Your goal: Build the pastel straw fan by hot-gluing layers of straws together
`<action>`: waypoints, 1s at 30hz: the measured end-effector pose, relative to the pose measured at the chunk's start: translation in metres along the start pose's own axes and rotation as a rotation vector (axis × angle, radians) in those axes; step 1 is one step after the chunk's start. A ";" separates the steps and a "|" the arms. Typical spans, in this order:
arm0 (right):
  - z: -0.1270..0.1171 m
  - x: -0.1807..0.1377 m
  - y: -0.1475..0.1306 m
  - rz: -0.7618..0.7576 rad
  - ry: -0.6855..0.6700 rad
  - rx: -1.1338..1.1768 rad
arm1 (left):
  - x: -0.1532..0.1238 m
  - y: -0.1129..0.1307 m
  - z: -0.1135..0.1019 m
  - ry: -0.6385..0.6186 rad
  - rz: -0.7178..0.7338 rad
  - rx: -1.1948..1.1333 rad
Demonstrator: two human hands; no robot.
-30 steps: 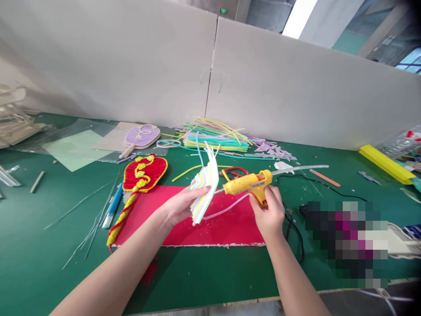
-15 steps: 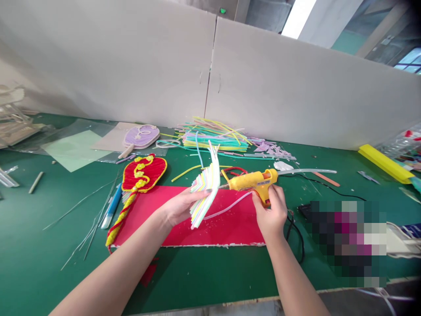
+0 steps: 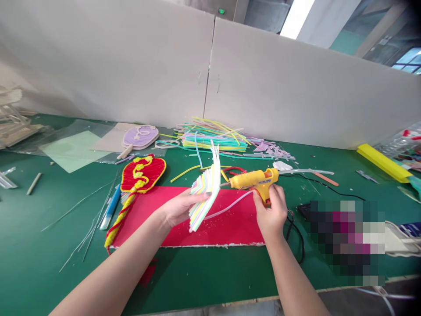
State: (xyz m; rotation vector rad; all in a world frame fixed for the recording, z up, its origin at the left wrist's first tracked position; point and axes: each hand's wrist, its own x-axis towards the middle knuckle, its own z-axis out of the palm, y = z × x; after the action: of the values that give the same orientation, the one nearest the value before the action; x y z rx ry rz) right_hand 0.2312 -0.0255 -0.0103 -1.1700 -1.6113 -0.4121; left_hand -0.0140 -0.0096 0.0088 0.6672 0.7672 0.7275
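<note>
My left hand (image 3: 179, 207) is closed on a fan-shaped piece of pastel pipe cleaners (image 3: 204, 199), bent and lined up side by side, raised over a red sheet (image 3: 230, 230). In my right hand (image 3: 272, 206) is a yellow glue gun (image 3: 255, 180). Its metal nozzle points left, at the edge of the pipe cleaners; whether it touches cannot be made out. A clear glue stick (image 3: 309, 171) sticks out of the gun's back. A pale pipe cleaner (image 3: 230, 206) curves between the piece and the gun.
Left of the red sheet lies a red and yellow fan (image 3: 143, 175), beside a blue-handled brush (image 3: 113, 206) and thin wires (image 3: 90, 235). Behind are a pile of pipe cleaners (image 3: 213, 140) and a purple fan (image 3: 140, 137). A black cord (image 3: 325, 184) runs at right.
The pipe cleaner piece has tilted slightly, its lower end a little lower and farther left. The glue gun stays at its edge. Both hands keep their hold.
</note>
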 end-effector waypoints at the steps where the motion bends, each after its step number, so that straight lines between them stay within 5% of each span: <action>1: 0.000 0.000 0.000 0.001 0.003 -0.001 | 0.000 0.000 0.000 -0.002 0.000 0.003; 30: 0.001 0.000 0.003 0.096 0.013 -0.014 | -0.005 0.002 0.004 -0.083 -0.017 0.105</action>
State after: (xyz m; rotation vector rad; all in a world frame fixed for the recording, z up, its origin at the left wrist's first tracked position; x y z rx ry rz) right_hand 0.2333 -0.0232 -0.0120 -1.2480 -1.5364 -0.3687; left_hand -0.0143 -0.0132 0.0143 0.7801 0.7371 0.6433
